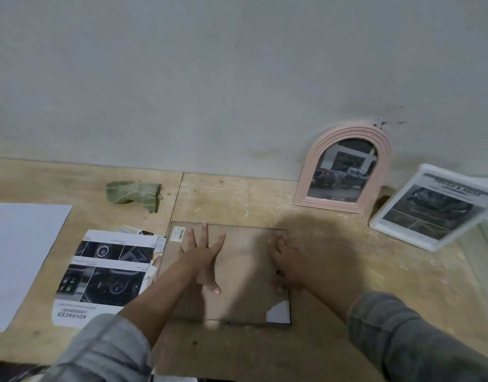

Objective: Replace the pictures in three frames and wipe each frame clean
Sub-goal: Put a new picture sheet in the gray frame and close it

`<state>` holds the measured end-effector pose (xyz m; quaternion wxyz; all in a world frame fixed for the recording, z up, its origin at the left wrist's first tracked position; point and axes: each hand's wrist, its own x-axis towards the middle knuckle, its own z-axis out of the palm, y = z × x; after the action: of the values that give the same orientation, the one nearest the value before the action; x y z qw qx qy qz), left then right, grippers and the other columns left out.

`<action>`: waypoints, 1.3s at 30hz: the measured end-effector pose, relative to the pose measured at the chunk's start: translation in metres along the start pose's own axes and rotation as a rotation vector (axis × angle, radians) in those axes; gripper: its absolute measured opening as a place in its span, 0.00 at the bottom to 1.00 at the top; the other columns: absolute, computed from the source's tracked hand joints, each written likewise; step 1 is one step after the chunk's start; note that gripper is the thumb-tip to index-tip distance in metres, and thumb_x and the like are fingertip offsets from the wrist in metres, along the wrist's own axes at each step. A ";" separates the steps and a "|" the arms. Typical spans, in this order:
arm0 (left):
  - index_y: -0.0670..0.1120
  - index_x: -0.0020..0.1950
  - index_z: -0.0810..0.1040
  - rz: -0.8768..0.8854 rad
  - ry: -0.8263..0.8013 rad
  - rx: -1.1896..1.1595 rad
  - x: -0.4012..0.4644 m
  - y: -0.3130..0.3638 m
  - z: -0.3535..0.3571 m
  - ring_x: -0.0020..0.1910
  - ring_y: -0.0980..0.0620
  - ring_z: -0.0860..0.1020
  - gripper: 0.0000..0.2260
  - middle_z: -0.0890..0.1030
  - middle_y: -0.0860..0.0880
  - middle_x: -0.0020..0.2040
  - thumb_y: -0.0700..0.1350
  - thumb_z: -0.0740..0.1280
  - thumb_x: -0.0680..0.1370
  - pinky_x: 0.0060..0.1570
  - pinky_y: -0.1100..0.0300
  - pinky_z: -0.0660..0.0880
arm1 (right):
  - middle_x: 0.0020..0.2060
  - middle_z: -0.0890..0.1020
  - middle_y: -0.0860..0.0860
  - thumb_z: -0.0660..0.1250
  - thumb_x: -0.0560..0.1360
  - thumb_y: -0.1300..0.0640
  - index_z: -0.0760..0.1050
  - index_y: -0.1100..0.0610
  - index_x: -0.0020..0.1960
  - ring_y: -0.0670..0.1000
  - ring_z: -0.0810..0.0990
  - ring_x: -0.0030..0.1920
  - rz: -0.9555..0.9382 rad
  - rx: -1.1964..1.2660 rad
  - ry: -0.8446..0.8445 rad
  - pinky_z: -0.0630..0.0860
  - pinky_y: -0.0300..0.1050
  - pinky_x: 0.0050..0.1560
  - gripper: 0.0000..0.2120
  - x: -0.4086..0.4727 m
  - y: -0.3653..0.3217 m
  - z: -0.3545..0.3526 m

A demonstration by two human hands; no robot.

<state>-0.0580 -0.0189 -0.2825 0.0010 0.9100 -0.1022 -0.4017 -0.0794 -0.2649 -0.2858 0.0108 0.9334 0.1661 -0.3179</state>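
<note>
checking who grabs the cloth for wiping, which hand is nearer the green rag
Left. The left hand lies flat on the face-down frame, just below and right of the green rag; the right hand works at the frame's right edge, farther away.

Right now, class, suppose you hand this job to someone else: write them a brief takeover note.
Left hand: open, fingers spread flat on the brown backing of the face-down frame.
Right hand: fingers at that backing's right edge; grip unclear.
Pink arched frame and white frame lean at the wall, each showing a car picture.
Car prints lie left, green cloth behind them.
Left: close this frame, wipe it.
</note>
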 end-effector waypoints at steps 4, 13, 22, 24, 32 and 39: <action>0.59 0.74 0.31 0.004 -0.010 -0.006 0.001 0.001 0.000 0.68 0.31 0.25 0.63 0.19 0.44 0.69 0.58 0.79 0.59 0.66 0.26 0.48 | 0.71 0.37 0.71 0.74 0.69 0.53 0.34 0.68 0.74 0.69 0.41 0.73 0.027 -0.076 -0.063 0.50 0.58 0.73 0.55 0.006 -0.011 -0.001; 0.54 0.77 0.35 0.022 0.112 -0.114 -0.015 -0.003 0.019 0.73 0.40 0.29 0.55 0.26 0.46 0.74 0.59 0.74 0.67 0.68 0.31 0.49 | 0.72 0.53 0.71 0.50 0.80 0.65 0.44 0.72 0.73 0.68 0.54 0.72 0.210 0.123 0.032 0.51 0.57 0.72 0.26 -0.010 -0.050 0.014; 0.49 0.78 0.37 -0.080 0.302 -0.221 -0.041 -0.015 0.068 0.75 0.38 0.33 0.49 0.31 0.39 0.75 0.76 0.50 0.68 0.72 0.40 0.48 | 0.70 0.50 0.76 0.55 0.78 0.67 0.43 0.74 0.72 0.72 0.53 0.71 0.280 -0.038 0.031 0.55 0.59 0.71 0.29 -0.034 -0.073 0.027; 0.48 0.78 0.38 -0.041 0.311 -0.246 -0.041 -0.017 0.069 0.75 0.36 0.33 0.57 0.32 0.37 0.75 0.82 0.37 0.58 0.72 0.40 0.48 | 0.69 0.49 0.76 0.60 0.77 0.65 0.43 0.74 0.72 0.72 0.53 0.71 0.254 -0.023 0.043 0.56 0.60 0.71 0.34 -0.033 -0.072 0.033; 0.34 0.75 0.36 -0.115 0.252 -0.273 -0.077 -0.022 0.084 0.72 0.30 0.33 0.39 0.35 0.26 0.72 0.57 0.55 0.80 0.73 0.45 0.37 | 0.73 0.45 0.70 0.61 0.77 0.61 0.43 0.68 0.75 0.67 0.49 0.74 0.291 0.091 0.130 0.55 0.61 0.71 0.35 -0.034 -0.070 0.053; 0.27 0.72 0.37 -0.172 0.204 -0.225 -0.078 -0.016 0.086 0.69 0.22 0.34 0.39 0.39 0.19 0.68 0.55 0.54 0.80 0.71 0.35 0.37 | 0.68 0.57 0.76 0.53 0.76 0.70 0.53 0.75 0.71 0.74 0.60 0.69 0.344 0.149 0.275 0.63 0.67 0.66 0.25 -0.028 -0.079 0.065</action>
<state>-0.1685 0.0184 -0.2850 0.0788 0.9457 0.0222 -0.3146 -0.1633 -0.2069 -0.3145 -0.0268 0.9808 -0.0192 -0.1925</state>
